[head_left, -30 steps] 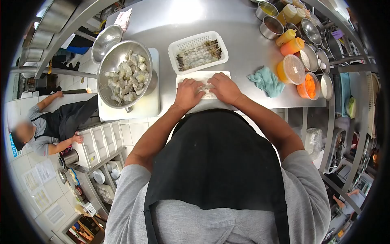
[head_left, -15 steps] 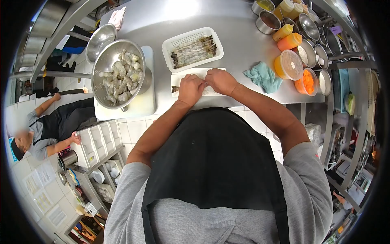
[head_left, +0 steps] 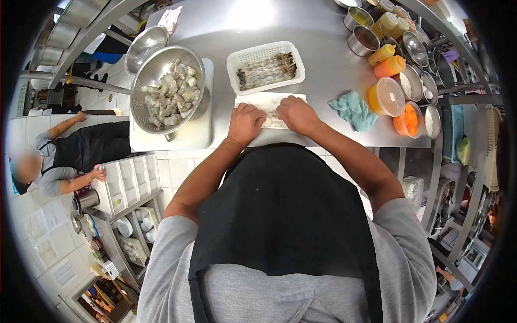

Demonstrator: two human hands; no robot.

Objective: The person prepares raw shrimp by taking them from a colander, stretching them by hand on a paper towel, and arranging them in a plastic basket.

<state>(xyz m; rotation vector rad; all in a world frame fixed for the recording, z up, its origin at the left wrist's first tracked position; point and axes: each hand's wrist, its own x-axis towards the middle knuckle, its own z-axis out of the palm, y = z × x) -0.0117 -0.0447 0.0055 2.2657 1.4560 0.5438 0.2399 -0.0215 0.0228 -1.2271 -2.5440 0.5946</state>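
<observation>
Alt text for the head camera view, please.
A person's left hand and right hand are over a white board on a metal table, near a basket of shrimp; a colander of shrimp sits left, a teal cloth right.

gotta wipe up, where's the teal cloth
In the head view, the cloth lies at right on the table, between the right hand and lidded tub.
</observation>
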